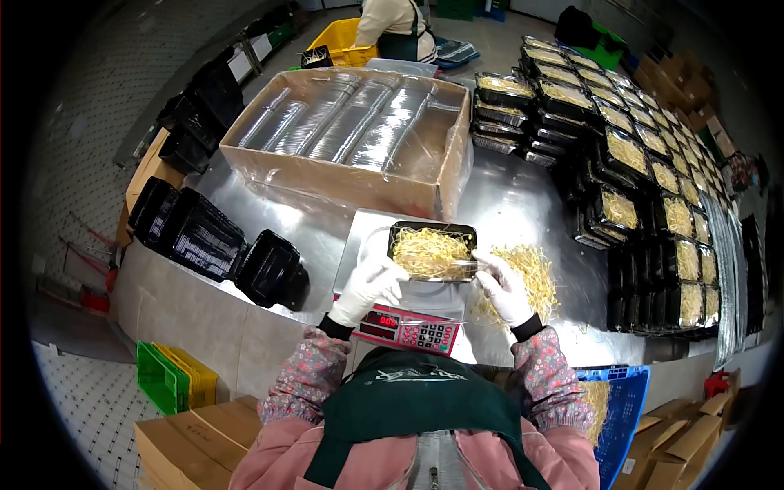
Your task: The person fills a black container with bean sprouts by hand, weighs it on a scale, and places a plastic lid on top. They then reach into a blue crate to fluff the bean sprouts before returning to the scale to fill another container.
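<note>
A black plastic tray of bean sprouts is between my two white-gloved hands, over the weighing scale. My left hand has its fingers closed at the tray's lower left corner. Thumb and fingers of my right hand pinch the right edge. Below the tray shows the scale's red front panel, with lit digits and a keypad. A loose pile of bean sprouts lies on the metal table, beside and partly behind my right hand.
An open carton of clear plastic lids stands beyond the scale. Stacked empty black trays are on the left, tall stacks of filled packs on the right. A blue crate stands low right. Another person is at the far side.
</note>
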### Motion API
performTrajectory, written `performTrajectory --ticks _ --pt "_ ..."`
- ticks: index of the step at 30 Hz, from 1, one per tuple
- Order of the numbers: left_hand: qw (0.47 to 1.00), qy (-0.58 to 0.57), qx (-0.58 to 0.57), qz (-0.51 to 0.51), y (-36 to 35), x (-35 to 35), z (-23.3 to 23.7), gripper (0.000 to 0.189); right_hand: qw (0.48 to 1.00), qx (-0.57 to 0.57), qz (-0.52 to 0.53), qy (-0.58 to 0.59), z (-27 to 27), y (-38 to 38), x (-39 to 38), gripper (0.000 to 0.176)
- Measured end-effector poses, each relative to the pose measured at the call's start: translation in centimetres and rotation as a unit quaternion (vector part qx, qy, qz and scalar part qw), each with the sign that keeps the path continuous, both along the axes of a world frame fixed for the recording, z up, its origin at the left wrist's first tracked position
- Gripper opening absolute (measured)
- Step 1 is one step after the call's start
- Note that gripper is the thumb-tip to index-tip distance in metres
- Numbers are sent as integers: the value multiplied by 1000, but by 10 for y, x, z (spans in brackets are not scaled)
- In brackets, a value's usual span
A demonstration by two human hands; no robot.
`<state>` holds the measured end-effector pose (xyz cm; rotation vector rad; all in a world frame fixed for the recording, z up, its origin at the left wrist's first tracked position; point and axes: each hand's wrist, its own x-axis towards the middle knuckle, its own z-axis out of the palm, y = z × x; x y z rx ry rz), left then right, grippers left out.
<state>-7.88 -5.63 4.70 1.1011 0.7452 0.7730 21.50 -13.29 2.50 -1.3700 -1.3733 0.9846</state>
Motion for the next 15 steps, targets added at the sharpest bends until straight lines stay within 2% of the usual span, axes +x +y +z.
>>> performTrajectory --ticks 1,4,5,6,8,9,12,13,15 --pt "999 19 28 16 0 2 -11 11 997 19 -16 -72 -6 2 1 37" --pt "986 76 128 78 21 9 -34 11 949 202 -44 -239 -9 31 7 31" --pt "975 100 161 114 33 16 -41 12 942 185 -47 -276 -12 43 11 29" --pt "961 124 194 150 44 23 -41 12 926 223 -63 -299 -18 60 12 27" --pt "918 288 209 176 64 31 -25 21 927 211 -64 -304 -25 88 15 26" --pt "903 298 240 197 73 35 -32 19 913 182 -68 -359 -35 101 19 25" --pt "827 365 356 235 88 36 -60 14 921 131 -62 -362 -47 117 16 26" --pt "794 393 396 242 89 35 -65 12 920 109 -57 -373 -35 116 12 27" --pt "817 351 376 262 92 34 -75 12 916 63 -47 -393 -10 113 6 27"
